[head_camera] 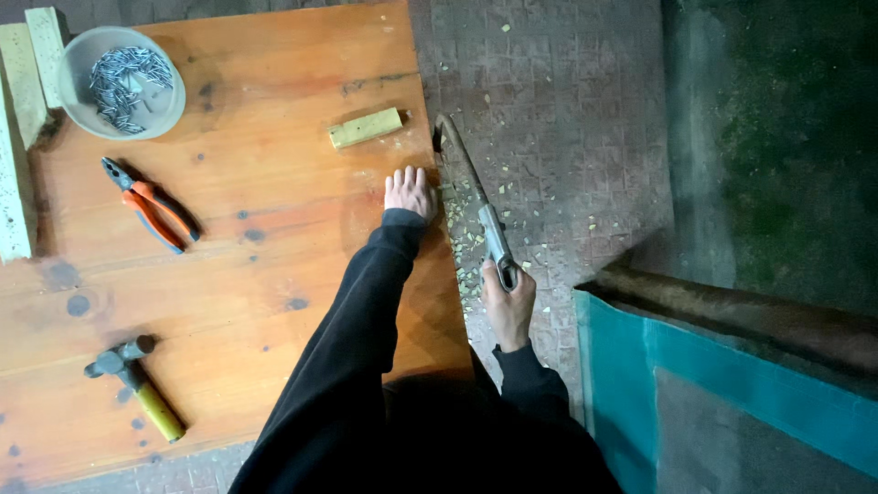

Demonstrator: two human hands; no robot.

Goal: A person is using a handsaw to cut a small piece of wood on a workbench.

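- The right hand (508, 306) is wrapped around the handle of a long blade (468, 183), fingers closed on it. The blade lies along the right edge of the desk (274, 274), its tip up near the far corner.
- The left hand (408, 192) lies flat on the desk just beside that edge, fingers pressed together and stretched forward, holding nothing.
- Risk: the left hand sits very close to the blade. A slip or a glancing stroke along the edge could, I judge, bring the steel onto those fingers.
- Risk: wood chips (466, 242) litter the floor (549, 110) under the blade; loose bits underfoot could make footing unsure.
- Risk: a small wood block (366, 127) rests loose near the desk's edge, just beyond the left hand; a knock could send it off.
- Container: a grey bowl (121, 82) at the desk's far left corner holds a heap of nails (123, 82); it stands upright, well apart from both hands.
- Pliers (149, 203) with orange grips and a hammer (137, 386) lie on the desk's left side, untouched.
- Pale wood strips (18, 137) lie along the left edge beside the bowl.
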